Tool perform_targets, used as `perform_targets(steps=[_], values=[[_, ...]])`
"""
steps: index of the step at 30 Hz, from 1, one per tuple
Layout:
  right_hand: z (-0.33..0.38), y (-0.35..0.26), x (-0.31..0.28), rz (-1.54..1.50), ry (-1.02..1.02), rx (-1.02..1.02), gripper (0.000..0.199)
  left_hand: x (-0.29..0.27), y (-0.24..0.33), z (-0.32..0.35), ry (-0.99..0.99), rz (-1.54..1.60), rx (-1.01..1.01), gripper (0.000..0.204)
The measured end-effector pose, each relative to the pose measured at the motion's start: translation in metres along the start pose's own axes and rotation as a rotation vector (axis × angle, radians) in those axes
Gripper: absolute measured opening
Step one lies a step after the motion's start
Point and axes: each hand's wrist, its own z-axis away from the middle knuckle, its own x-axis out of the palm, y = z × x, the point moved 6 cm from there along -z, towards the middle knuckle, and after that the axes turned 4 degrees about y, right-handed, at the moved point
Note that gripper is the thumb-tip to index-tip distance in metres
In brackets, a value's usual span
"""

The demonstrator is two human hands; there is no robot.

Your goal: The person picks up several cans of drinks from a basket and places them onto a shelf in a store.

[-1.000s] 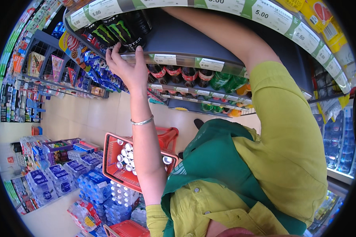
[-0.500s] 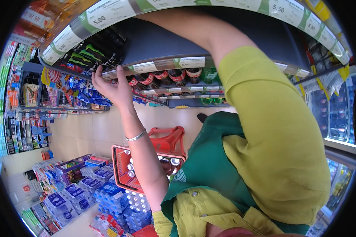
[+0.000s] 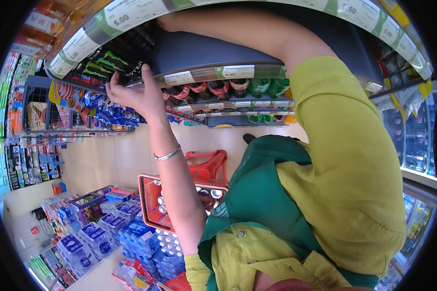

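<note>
- While reaching up at the drinks rack, left hand (image 3: 133, 94) grips the front lip of the dark shelf (image 3: 213, 51), fingers curled over the edge beside the black cans with green claw marks (image 3: 109, 63); touching the nearest can or only the lip, cannot tell.
- Silver bangle (image 3: 168, 155) on the left wrist.
- Right hand (image 3: 172, 22) stretched deep onto the same shelf, up under the price-tag strip (image 3: 131, 12) of the shelf above; fingers hidden, so clenched or released, cannot tell.
- Black cans standing upright at the left end of the shelf, front row just behind the lip.
- One level down: red-capped cola bottles (image 3: 211, 89) and green bottles (image 3: 267, 87), tops facing out.
- Red shopping basket (image 3: 153, 201) on the floor below the left forearm, cans inside with silver tops up.
- Stacked shrink-wrapped water bottle packs (image 3: 131, 233) just left of the basket.
- Glass-door cooler (image 3: 415, 140) at far right.
- Wearing yellow-green shirt, green apron (image 3: 257, 203) over it.
</note>
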Motion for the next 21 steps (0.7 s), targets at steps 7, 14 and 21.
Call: perform_targets(steps=[7,14,21], values=[[-0.002,-0.006,0.003,-0.028,0.007,-0.015,0.035,-0.005,0.002,0.001,0.073,-0.085,0.066,0.068],[-0.005,-0.003,-0.007,-0.047,0.020,0.005,0.036,-0.008,-0.004,0.006,0.001,0.066,-0.031,0.064],[-0.008,0.011,-0.022,-0.064,0.043,0.050,0.036,-0.008,-0.004,0.009,0.030,0.043,-0.054,0.064]])
